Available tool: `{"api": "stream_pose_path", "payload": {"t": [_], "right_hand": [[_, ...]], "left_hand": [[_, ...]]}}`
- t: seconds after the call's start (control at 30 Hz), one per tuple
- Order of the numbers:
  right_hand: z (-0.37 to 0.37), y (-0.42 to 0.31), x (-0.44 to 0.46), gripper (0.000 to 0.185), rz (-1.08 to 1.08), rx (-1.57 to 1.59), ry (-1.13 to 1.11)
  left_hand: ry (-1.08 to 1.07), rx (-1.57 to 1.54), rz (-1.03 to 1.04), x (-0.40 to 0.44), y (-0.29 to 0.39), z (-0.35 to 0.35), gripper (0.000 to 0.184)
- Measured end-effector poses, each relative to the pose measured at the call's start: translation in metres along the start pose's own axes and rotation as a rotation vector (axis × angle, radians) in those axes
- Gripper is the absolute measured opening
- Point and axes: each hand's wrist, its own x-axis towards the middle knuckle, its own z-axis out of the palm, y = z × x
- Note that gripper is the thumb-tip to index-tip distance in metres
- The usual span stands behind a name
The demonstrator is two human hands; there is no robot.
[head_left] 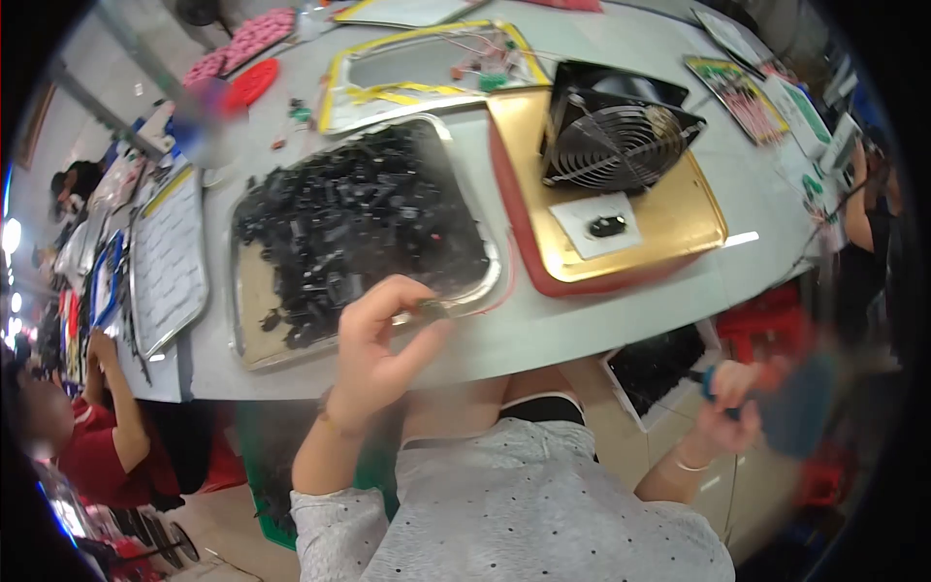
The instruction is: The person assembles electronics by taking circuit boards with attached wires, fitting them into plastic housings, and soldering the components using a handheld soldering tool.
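My right hand (729,412), near right, curls around a blue object (800,405) too blurred to identify. Left of it, my left hand (380,354) pinches a small, indistinct piece (431,308) by the parts tray's (492,267) near edge. Farther, the black fan (621,145) hides some of the gold-topped box (679,221).

Here's the table (504,335) — pale and smooth, its near edge bowing across six o'clock. Call its middle the centre of the dial. Between eight and nine sits a metal tray (493,254), heaped with black pieces (339,218), bare along its near-left side. Round at three, a gold-topped, red-sided box (669,238); between the two, a thin red wire (510,281) hugs the tray's rim. Up at twelve, a yellow-edged panel (388,70) carrying wires. Over to ten — a red disc (254,85), small green-and-red parts (300,113) near it. Far out at nine, a pale patterned tray (170,257); at two, a narrow yellow-edged tray (739,97).
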Motion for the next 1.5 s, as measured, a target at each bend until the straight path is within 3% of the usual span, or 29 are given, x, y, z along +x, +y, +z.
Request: {"api": "stream_pose_path", "payload": {"t": [0.07, 0.13, 0.17, 0.2, 0.23, 0.27, 0.3, 0.4, 0.5, 0.6, 0.67, 0.7, 0.9, 1.03, 1.1, 1.13, 1.2, 1.23, 1.27, 1.33, 1.5], "right_hand": [[-0.011, -0.008, 0.022, 0.058, -0.010, -0.027, 0.092], [-0.040, -0.015, 0.040, 0.031, 0.072, 0.036, 0.277], [-0.051, -0.016, 0.050, 0.019, 0.134, 0.055, 0.368], [-0.049, -0.014, 0.056, 0.013, 0.160, 0.060, 0.359], [-0.016, -0.022, 0.063, 0.013, 0.153, 0.080, 0.263], [0.014, -0.028, 0.068, 0.016, 0.128, 0.080, 0.180], [0.035, -0.029, 0.069, 0.020, 0.084, -0.019, 0.278], [0.064, -0.030, 0.066, 0.012, 0.083, 0.031, 0.327], [0.050, -0.024, 0.063, 0.012, 0.121, 0.057, 0.237], [0.066, -0.026, 0.054, 0.011, 0.081, 0.082, 0.217], [0.068, -0.025, 0.052, 0.010, 0.087, 0.008, 0.257], [0.068, -0.024, 0.051, 0.010, 0.090, -0.030, 0.278], [0.056, -0.023, 0.045, 0.019, 0.069, -0.073, 0.004], [0.045, -0.017, 0.035, 0.020, 0.214, 0.027, 0.174], [0.032, -0.012, 0.028, 0.015, 0.295, 0.038, 0.334], [0.024, -0.013, 0.023, 0.017, 0.261, 0.005, 0.342], [0.040, -0.023, 0.016, 0.046, 0.193, -0.065, 0.360], [0.024, -0.017, 0.012, 0.061, 0.122, -0.071, 0.132], [0.018, -0.018, 0.010, 0.058, 0.053, -0.273, 0.071], [0.017, -0.017, 0.005, 0.059, 0.071, -0.082, 0.000], [0.018, -0.010, -0.003, 0.056, 0.088, -0.074, -0.021]], "left_hand": [[0.026, -0.260, -0.191, -0.002, 0.011, 0.001, 0.020], [-0.037, -0.183, -0.165, -0.001, 0.009, -0.002, 0.023], [-0.020, -0.188, -0.246, -0.003, 0.004, -0.003, 0.023], [-0.003, -0.331, -0.199, -0.004, -0.004, -0.003, 0.021], [-0.033, -0.452, -0.162, -0.004, -0.008, -0.004, 0.020], [-0.052, -0.252, -0.054, -0.002, -0.013, -0.010, 0.018], [-0.056, -0.296, -0.062, -0.004, -0.012, -0.011, 0.018], [-0.025, -0.164, 0.027, -0.005, -0.015, -0.008, 0.021], [0.030, -0.115, 0.111, -0.005, -0.017, -0.006, 0.024], [0.018, -0.163, 0.143, -0.003, -0.024, -0.004, 0.021], [-0.103, -0.427, 0.013, 0.000, -0.021, -0.001, 0.019], [-0.166, -0.558, -0.053, 0.001, -0.019, 0.000, 0.018], [-0.293, -0.588, -0.046, 0.011, -0.023, 0.010, 0.015], [-0.378, -0.398, -0.146, 0.018, -0.018, 0.003, 0.016], [-0.287, -0.431, -0.222, 0.020, -0.009, -0.002, 0.014], [-0.318, -0.307, -0.272, 0.025, -0.002, -0.007, 0.013], [-0.285, -0.295, -0.258, 0.032, 0.001, -0.007, 0.007], [-0.296, -0.238, -0.261, 0.037, 0.015, -0.006, 0.006], [-0.316, -0.277, -0.167, 0.042, 0.010, -0.001, 0.006], [-0.347, -0.206, -0.173, 0.048, 0.016, 0.011, 0.005], [-0.364, -0.194, -0.094, 0.066, 0.019, 0.036, 0.004]]}}
